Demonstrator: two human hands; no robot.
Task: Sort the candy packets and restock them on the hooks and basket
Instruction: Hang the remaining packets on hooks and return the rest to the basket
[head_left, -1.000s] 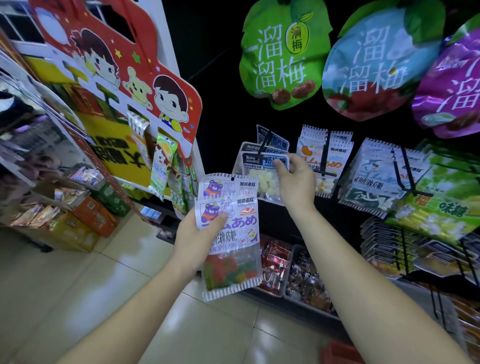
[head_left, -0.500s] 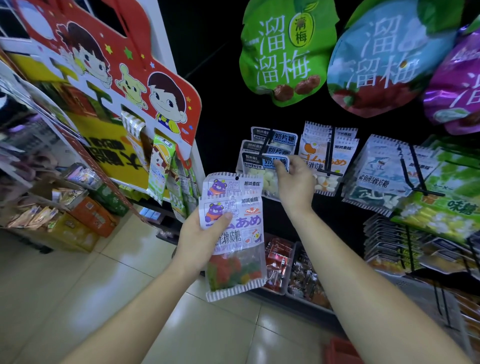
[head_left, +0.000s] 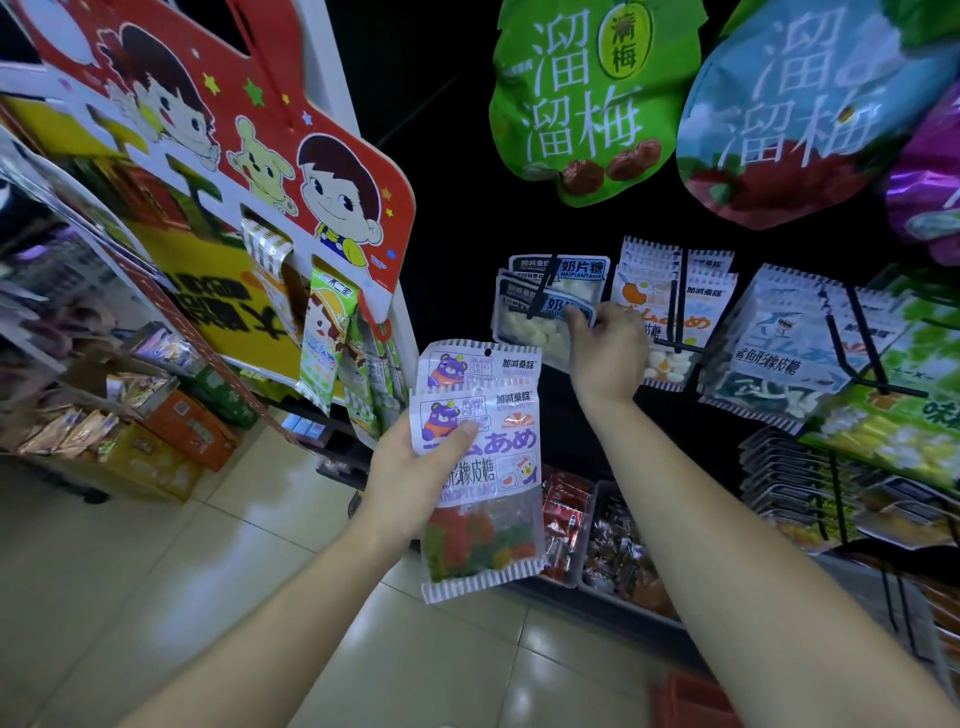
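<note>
Dim and cool-toned overall, lit apparently from overhead. Near-black behind the hooks (head_left: 540, 288); bright and saturated on the green foil bag (head_left: 587, 98) and red cartoon board (head_left: 249, 119). Pale glare streaked across the floor tiles (head_left: 218, 587). Soft sheen on the gummy packets (head_left: 498, 467) held in the left hand (head_left: 410, 473). Slightly smeared around the right hand (head_left: 608, 348) pinching the milk-tablet packet (head_left: 524, 327). Bowed and stretched toward the edges; mushy and unfocused at the left shelves (head_left: 104, 415).

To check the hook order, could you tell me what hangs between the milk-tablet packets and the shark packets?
The orange-print packets hang between the milk-tablet packets and shark packets, seen in the head view; the right hand overlaps their lower left.
</note>
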